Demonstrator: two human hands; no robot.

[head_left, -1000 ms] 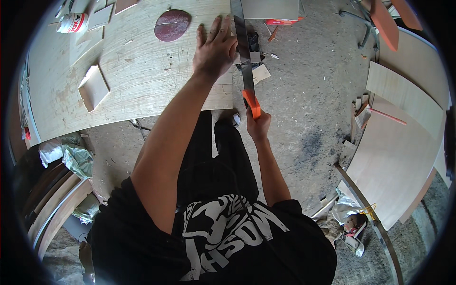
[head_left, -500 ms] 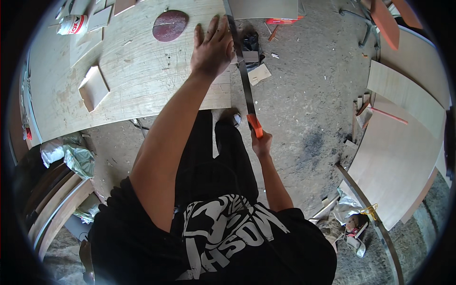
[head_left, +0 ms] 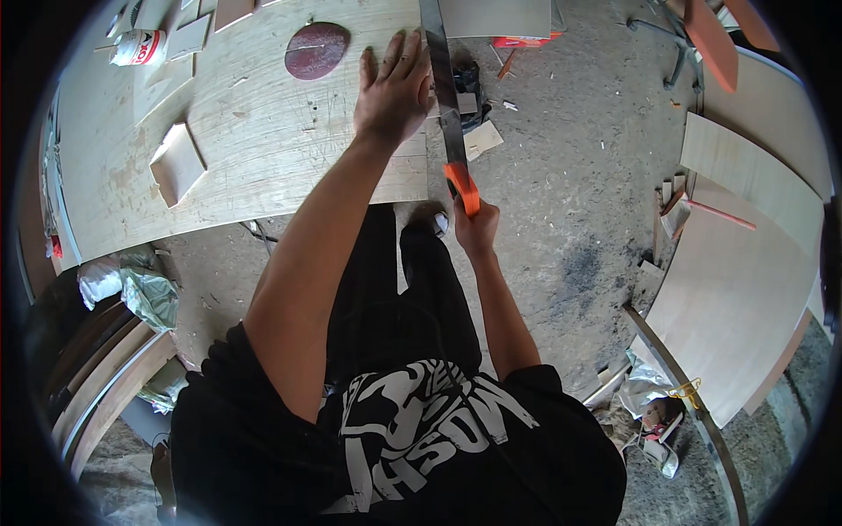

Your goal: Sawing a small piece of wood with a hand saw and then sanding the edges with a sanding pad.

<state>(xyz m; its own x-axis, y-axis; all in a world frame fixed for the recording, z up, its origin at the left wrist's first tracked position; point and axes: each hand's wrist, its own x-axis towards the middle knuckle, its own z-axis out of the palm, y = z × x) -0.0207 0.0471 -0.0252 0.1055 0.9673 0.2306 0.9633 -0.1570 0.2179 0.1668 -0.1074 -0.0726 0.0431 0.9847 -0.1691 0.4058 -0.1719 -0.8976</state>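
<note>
My right hand [head_left: 476,223] is closed round the orange handle of a handsaw [head_left: 451,127]. The saw's long dark blade runs away from me along the right edge of a pale wooden board worktop [head_left: 272,167]. Just left of the blade, my left hand [head_left: 390,98] lies flat on the worktop with its fingers stretched out, holding nothing. Beyond that hand, to its left, rests a dark red round disc [head_left: 317,51], which looks like a sanding disc. Whether the saw's teeth are inside the wood cannot be made out.
On the worktop are a small open wooden tray-like piece [head_left: 178,165], a white tub [head_left: 138,47] and flat offcuts [head_left: 188,37]. Large panels [head_left: 728,289] lie at the right. A long strip [head_left: 671,364] leans near my right side. Plastic bags [head_left: 147,294] sit at the left.
My right hand has pushed the saw forward, away from me, so its handle is nearer the worktop edge. My left hand has stayed in place on the board.
</note>
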